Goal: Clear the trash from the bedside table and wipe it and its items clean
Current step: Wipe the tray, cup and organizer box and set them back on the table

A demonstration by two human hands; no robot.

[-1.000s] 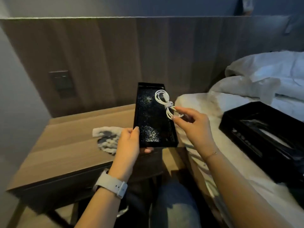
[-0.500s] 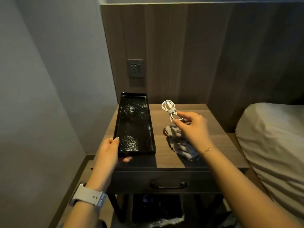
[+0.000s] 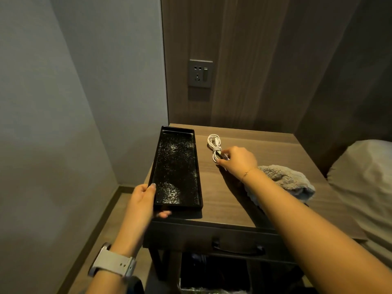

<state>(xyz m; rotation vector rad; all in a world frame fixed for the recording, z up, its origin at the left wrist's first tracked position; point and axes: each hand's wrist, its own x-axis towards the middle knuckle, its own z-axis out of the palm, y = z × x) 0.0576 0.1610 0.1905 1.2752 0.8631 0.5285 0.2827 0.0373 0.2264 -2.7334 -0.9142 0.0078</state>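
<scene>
Presently, a long black speckled tray [image 3: 177, 168] is being held at its near left corner by the left hand [image 3: 143, 203], with the thumb laid on the rim and the fingers curled beneath; the tray is lying along the left side of the bedside table [image 3: 265, 145], its near end reaching the front edge. Just to its right, a coiled white cable [image 3: 214, 146] is being pinched at its near end by the fingertips of the right hand [image 3: 238, 160], the coil lying on the tabletop. A crumpled grey cloth [image 3: 286, 180] is being partly covered by the right forearm, further right on the table. A wall socket [image 3: 200, 73] is being shown above, and a pillow [image 3: 360, 183] at the right edge.
</scene>
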